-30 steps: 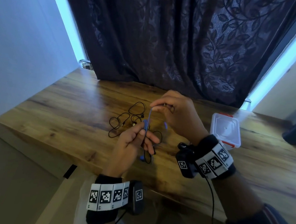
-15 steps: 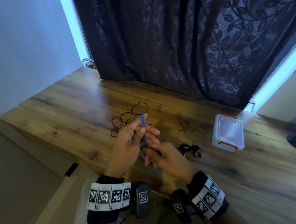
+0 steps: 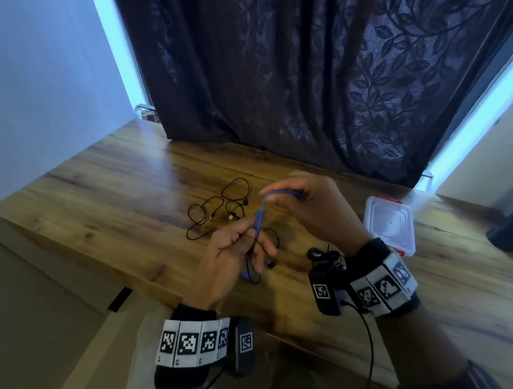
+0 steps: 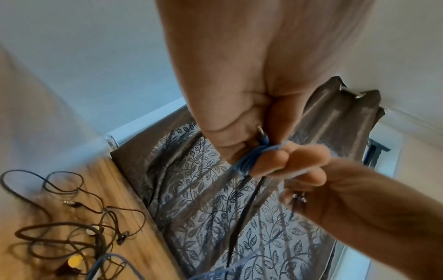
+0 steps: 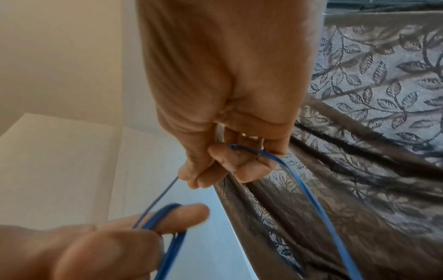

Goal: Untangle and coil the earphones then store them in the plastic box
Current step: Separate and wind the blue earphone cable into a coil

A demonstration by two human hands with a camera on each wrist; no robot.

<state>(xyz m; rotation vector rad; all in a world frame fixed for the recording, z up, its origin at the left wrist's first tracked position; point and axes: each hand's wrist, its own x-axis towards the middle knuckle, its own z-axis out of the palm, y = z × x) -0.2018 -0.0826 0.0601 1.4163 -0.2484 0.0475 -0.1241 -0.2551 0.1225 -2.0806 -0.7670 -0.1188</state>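
Note:
A blue earphone cable (image 3: 259,221) runs between my two hands above the wooden table (image 3: 115,193). My left hand (image 3: 241,241) holds several loops of it wound round its fingers (image 5: 167,214), with the jack plug (image 4: 262,135) sticking out at the thumb. My right hand (image 3: 305,203) is raised higher and to the right and pinches the free strand (image 5: 242,148). The clear plastic box (image 3: 389,223) with red clips sits shut at the right. A tangled black earphone (image 3: 215,213) lies on the table beyond my left hand.
A small coiled black earphone (image 3: 323,254) lies by my right wrist. A dark leaf-patterned curtain (image 3: 300,77) hangs behind the table. The table's front edge is just below my wrists. A dark object (image 3: 512,225) stands at the far right.
My right hand has come up from below the left hand to above and right of it, drawing the blue strand with it. The left hand has stayed about where it was.

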